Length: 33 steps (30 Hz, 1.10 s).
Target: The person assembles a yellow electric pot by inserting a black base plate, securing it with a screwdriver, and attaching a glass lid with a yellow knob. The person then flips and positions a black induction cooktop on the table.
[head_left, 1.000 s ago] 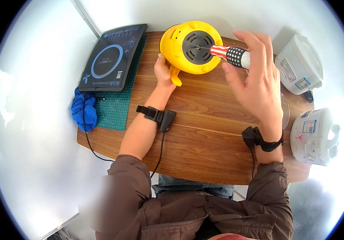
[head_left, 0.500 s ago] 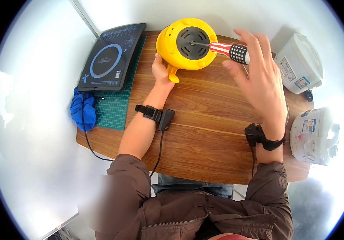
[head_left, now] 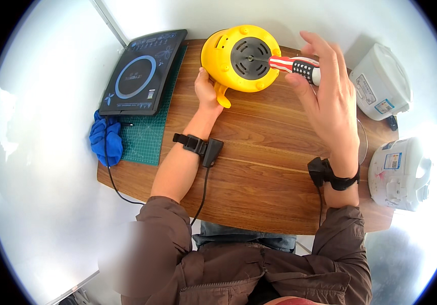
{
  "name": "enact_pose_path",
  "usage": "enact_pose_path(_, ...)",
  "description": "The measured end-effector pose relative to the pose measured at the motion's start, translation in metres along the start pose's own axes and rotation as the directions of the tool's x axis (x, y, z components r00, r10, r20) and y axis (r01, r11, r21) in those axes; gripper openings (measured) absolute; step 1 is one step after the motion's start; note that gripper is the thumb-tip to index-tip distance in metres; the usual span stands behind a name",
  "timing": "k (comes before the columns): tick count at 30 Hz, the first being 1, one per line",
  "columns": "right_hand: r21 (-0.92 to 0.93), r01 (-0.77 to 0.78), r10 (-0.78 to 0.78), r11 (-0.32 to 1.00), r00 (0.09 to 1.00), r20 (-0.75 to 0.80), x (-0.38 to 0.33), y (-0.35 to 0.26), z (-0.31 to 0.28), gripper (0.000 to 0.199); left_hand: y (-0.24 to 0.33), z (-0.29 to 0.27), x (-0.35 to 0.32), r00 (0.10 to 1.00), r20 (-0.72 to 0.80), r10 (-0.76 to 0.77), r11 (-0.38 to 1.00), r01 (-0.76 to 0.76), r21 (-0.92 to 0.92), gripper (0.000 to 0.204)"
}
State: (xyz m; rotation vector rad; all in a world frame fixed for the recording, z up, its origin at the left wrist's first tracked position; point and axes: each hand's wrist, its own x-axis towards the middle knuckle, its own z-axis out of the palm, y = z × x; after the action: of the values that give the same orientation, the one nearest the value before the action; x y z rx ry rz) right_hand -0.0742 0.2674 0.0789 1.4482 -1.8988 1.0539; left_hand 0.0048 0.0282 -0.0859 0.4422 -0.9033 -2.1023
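A round yellow appliance is held over the far side of the table, its underside facing up. A dark vented disc is at its centre, and a curved yellow handle sticks out near me. My left hand grips its near left side by that handle; some fingers are hidden beneath. A screwdriver with a red, white and black patterned grip points its shaft into the disc's centre. Around the grip's end, my right hand has its thumb and fingers spread apart; I cannot tell whether it touches the grip.
On the left, a black induction cooker lies partly on a green cutting mat. A blue cloth and a black cable are beside it. Two white rice cookers stand along the right edge of the wooden table.
The yellow appliance has shifted slightly right and tilted a little, with my left hand moving along. The screwdriver has moved right with it. My right hand has shifted slightly, fingers still spread.
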Motion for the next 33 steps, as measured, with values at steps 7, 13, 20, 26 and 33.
enact_pose_path(7, -0.075, -0.015, 0.017, 0.997, 0.999, 0.030, 0.001, -0.005, -0.007, 0.036, -0.004, -0.001, 0.000, 0.999, 0.035, 0.028, 0.999, -0.029, 0.032, 0.046)
enact_pose_path(13, -0.156, -0.032, 0.043, 0.987, 0.997, 0.065, 0.001, -0.005, -0.017, 0.033, -0.003, 0.001, -0.004, 0.996, 0.030, 0.079, 0.993, -0.081, 0.089, 0.044)
enact_pose_path(20, -0.189, -0.001, 0.016, 0.982, 0.997, 0.077, 0.001, 0.008, -0.020, 0.026, -0.002, 0.004, -0.004, 0.995, 0.000, 0.098, 0.993, -0.098, 0.063, 0.043)
enact_pose_path(26, -0.304, -0.202, 0.251, 0.931, 0.960, 0.129, -0.002, 0.003, -0.019, 0.034, 0.000, 0.020, -0.014, 0.976, -0.099, 0.194, 0.978, -0.184, 0.103, 0.038)
enact_pose_path(33, -0.291, -0.340, 0.406, 0.894, 0.890, 0.208, 0.002, 0.012, -0.021, 0.032, 0.001, 0.013, -0.012, 0.962, -0.141, 0.232, 0.957, -0.200, 0.211, 0.040)
